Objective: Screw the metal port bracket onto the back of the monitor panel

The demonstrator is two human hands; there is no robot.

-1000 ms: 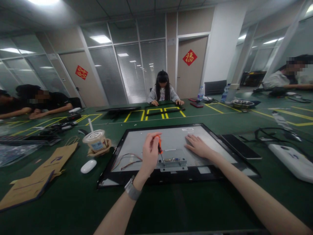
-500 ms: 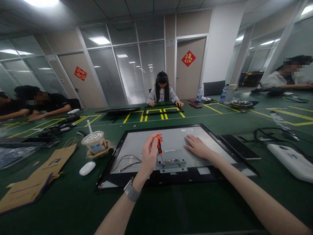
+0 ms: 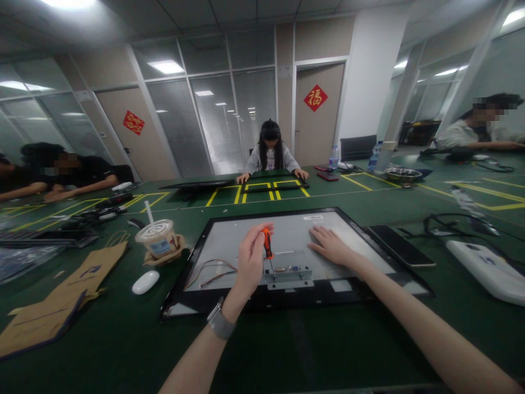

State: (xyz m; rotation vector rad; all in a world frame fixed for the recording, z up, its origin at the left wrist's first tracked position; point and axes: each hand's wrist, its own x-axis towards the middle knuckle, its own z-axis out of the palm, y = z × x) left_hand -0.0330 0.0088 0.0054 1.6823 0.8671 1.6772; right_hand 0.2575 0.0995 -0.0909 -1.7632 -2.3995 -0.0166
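My left hand is closed round the handle of an orange and black screwdriver, whose shaft points down at the left part of a metal bracket with connectors. The bracket sits on the grey back of a black-framed display panel. Flat on the panel, right of the screwdriver, my right hand rests with its fingers spread. Thin cables lie on the panel's left part. The screwdriver's tip is too small to make out clearly.
Left of the panel are a cup with a straw, a white case and a paper bag. On the right lie a black phone, cables and a white device. Across the table a person touches a black frame.
The hand of the person opposite, on the picture's left side, has moved outward to the left. My hands and the screwdriver have hardly moved.
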